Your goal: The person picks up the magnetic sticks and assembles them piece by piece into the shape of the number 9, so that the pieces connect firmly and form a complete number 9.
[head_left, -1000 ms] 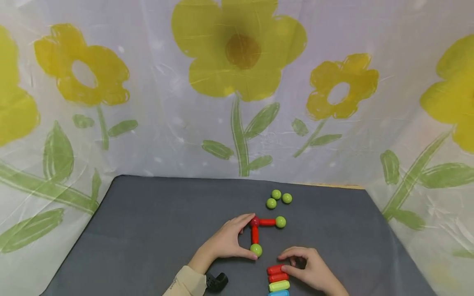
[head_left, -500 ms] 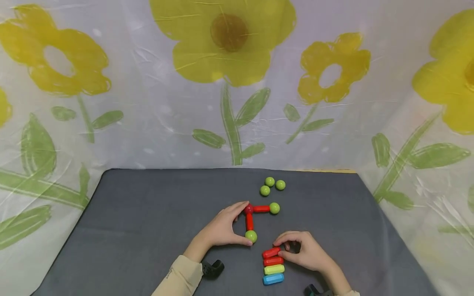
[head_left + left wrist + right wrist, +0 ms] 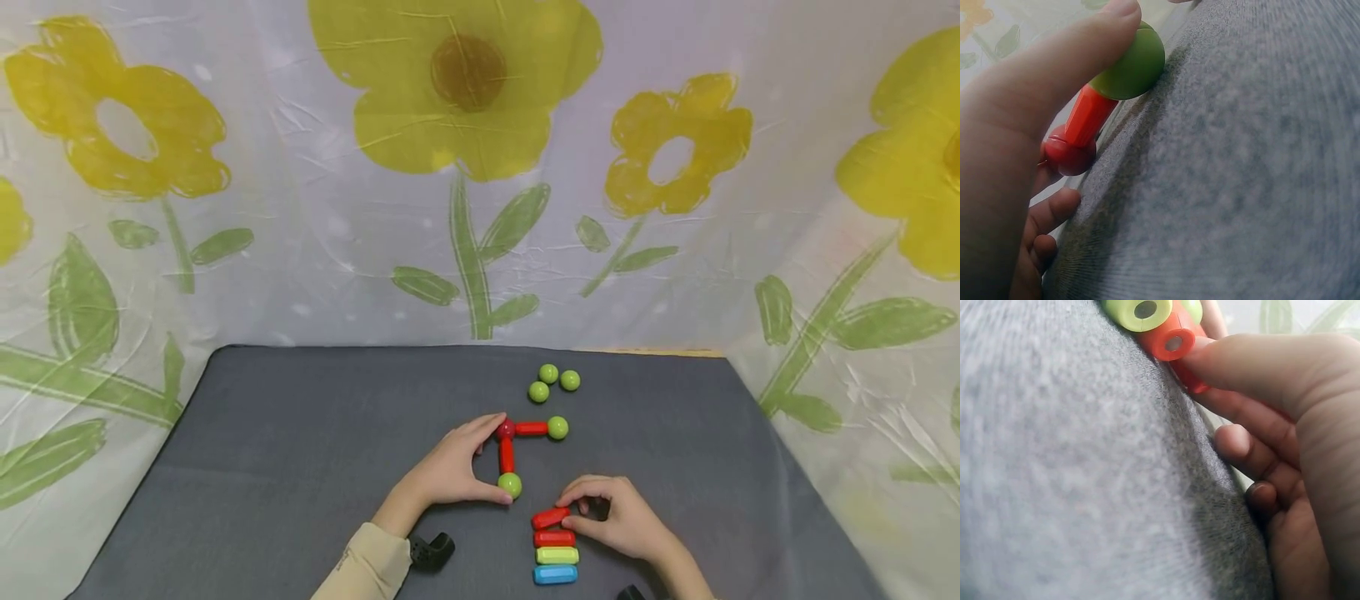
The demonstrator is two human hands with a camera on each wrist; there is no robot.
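In the head view, my left hand point(image 3: 453, 467) spans an L-shaped magnetic piece with its index fingertip at the red corner ball point(image 3: 506, 429) and its thumb on the near green ball point(image 3: 509, 485). One red rod point(image 3: 507, 456) joins these two balls; another runs right to a second green ball point(image 3: 557, 427). My right hand point(image 3: 618, 517) pinches the right end of the farthest red rod point(image 3: 549, 518) between thumb and index finger. That rod is angled off the row. Behind it lie a second red rod point(image 3: 554, 538), a yellow-green rod point(image 3: 557, 555) and a blue rod point(image 3: 555, 574).
Three loose green balls point(image 3: 548, 374) sit together toward the back of the dark grey cloth-covered table point(image 3: 322, 408). A flower-printed curtain point(image 3: 337, 208) stands around its back and sides. Near my left wrist is a black strapped device point(image 3: 432, 552).
My right thumb and index finger have closed on the farthest red rod, which has turned at an angle away from the row. My left hand keeps its hold; the head view has shifted.
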